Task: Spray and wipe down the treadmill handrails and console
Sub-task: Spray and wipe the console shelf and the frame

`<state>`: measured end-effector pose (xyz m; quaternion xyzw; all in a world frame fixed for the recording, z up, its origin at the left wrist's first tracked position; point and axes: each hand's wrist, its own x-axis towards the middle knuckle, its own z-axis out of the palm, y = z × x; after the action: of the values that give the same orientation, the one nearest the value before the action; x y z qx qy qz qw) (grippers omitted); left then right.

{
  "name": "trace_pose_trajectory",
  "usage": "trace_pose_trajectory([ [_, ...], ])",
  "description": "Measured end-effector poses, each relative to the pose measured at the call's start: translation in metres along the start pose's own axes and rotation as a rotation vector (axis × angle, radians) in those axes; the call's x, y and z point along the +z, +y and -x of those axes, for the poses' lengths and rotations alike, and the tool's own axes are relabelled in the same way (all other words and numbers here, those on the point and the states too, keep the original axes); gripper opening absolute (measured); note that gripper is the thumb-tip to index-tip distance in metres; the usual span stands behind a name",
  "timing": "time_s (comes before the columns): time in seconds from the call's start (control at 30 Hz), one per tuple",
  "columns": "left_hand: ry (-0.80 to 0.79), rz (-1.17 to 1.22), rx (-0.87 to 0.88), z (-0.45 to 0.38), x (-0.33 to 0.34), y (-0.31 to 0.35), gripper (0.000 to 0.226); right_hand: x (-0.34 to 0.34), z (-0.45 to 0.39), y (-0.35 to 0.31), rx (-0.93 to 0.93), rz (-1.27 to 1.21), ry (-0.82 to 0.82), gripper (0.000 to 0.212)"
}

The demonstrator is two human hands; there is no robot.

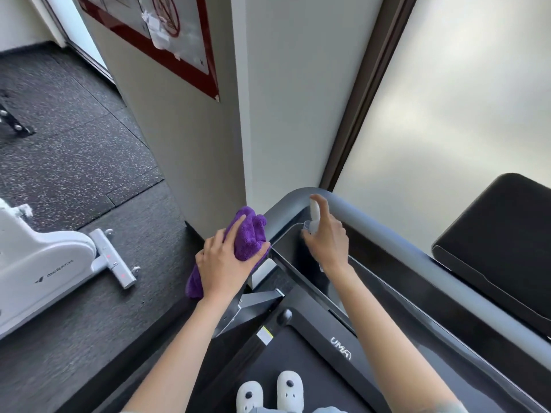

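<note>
I stand on a black treadmill whose grey handrail curves from its left corner down toward the right. My left hand presses a bunched purple cloth onto the rail's left side. My right hand grips a small clear spray bottle, with the forefinger on its top, at the rail's corner. The dark console panel lies just below the rail, under my right forearm.
A white wall pillar stands right behind the rail corner, with a frosted window to its right. A white exercise machine sits on the speckled rubber floor at left. A black padded object is at right. My white slippers rest on the belt.
</note>
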<state>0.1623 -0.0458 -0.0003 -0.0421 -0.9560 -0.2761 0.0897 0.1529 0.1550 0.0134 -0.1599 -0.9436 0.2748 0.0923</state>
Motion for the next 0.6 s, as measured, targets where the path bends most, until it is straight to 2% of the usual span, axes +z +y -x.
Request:
trace_pose_trajectory([
  [0.27,0.006,-0.007,-0.020,-0.001,0.000,-0.001,0.088,0.009,-0.012,0.000,-0.037,0.072,-0.049,0.067],
  [0.37,-0.034,0.016,-0.026,0.001,-0.005,-0.004,0.094,0.001,-0.003,0.002,-0.009,-0.032,-0.041,0.067],
  [0.47,-0.034,0.038,-0.072,0.014,-0.012,-0.017,0.090,-0.015,0.019,0.008,0.016,-0.178,-0.007,0.067],
  [0.6,0.078,-0.187,-0.021,0.044,-0.010,-0.037,0.083,-0.030,0.043,0.015,0.018,-0.295,-0.001,0.070],
])
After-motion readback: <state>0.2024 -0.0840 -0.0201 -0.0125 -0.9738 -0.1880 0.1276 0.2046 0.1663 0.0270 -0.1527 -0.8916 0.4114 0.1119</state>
